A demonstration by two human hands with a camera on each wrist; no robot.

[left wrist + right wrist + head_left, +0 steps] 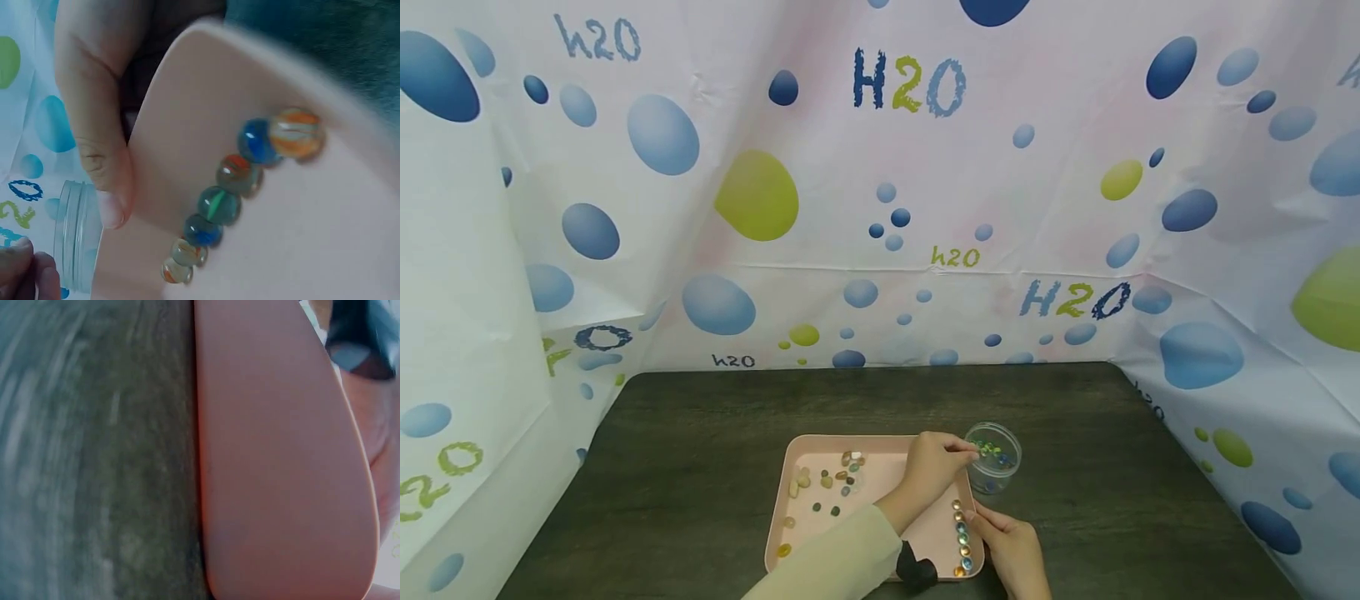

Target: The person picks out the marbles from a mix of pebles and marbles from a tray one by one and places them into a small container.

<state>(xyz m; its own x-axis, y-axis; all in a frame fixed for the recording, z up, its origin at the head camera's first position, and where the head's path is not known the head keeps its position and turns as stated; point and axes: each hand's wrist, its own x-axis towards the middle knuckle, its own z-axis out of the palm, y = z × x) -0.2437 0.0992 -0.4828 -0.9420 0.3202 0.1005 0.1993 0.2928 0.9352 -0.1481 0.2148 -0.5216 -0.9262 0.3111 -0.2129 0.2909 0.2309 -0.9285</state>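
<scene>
My left hand (934,460) reaches across a pink tray (880,444) to a clear round jar (1006,475) just beyond its right side. Its thumb and fingertips meet at the jar's mouth; I cannot tell whether they hold anything. Green and blue marbles show inside the jar. At the tray's right edge, my right hand (1017,554) grips the rim, its thumb lying over the wall in the left wrist view. Along that side runs a row of glass marbles (963,540), striped orange, blue and green, seen closely in the left wrist view.
Several polished pebbles (826,482) in yellow, green and brown lie scattered on the tray's left half. A black wrist device (916,568) hangs over its front edge. The dark wooden table (700,467) meets a white printed sheet (850,167) behind and at both sides.
</scene>
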